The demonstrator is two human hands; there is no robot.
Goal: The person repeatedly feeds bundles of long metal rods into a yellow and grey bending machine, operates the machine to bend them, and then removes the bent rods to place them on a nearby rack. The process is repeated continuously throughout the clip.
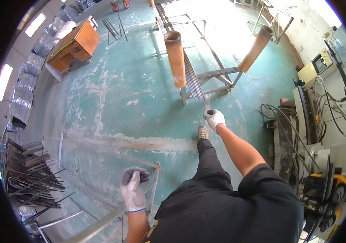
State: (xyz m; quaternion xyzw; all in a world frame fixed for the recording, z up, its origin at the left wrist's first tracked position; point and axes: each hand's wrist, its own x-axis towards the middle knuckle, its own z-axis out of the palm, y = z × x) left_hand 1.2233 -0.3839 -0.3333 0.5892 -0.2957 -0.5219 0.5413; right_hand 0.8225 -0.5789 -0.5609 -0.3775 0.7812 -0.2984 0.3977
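Both my hands wear whitish knit gloves with grey-coated fingers. My left hand [134,188] hangs at the lower middle, its fingers curled in and the thumb laid over them; nothing shows inside. Near it stands a thin metal frame [153,188] on the floor. My right hand [214,118] reaches forward, closed loosely, with nothing visible in it. Just beyond that hand lie the near ends of several long metal bars [195,87]. They rest on a steel rack [217,75] between two upright orange-brown tubes, the left tube [175,58] and the right tube [256,48].
Dark metal rods [31,174] are piled at the left. A wooden desk [75,44] stands far left, near plastic-wrapped bundles [21,97]. Machinery [329,186] and looped cables [280,111] line the right side. My shoe [202,131] is on the worn green floor [120,105].
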